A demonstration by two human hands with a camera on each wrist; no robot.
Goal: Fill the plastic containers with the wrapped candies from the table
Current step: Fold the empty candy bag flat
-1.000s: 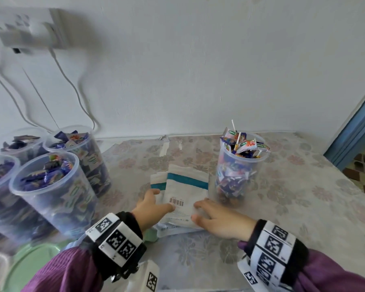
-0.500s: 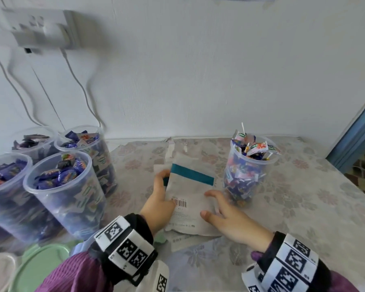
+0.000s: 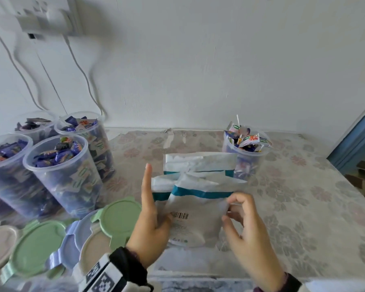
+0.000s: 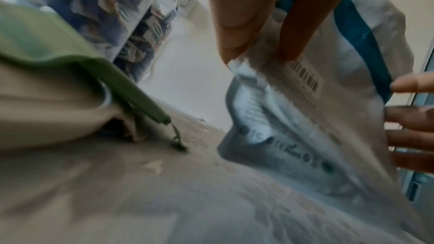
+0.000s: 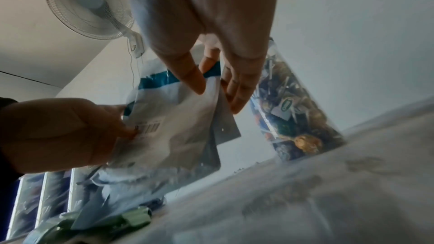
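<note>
Two hands on white teal-striped bags [image 3: 198, 209], frame centre: left hand [image 3: 150, 226] pinching near barcode, right hand [image 3: 243, 224] pinching right edge. Filled containers [image 3: 57, 173] at left, another [image 3: 243, 152] upper right behind bags. Risk: lifted bags swinging into that container, tipping candies [image 3: 246, 140].

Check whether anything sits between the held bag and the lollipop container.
Yes: a second teal-striped bag stands between the barcode bag, pinched by left hand and right hand, and the container.
</note>
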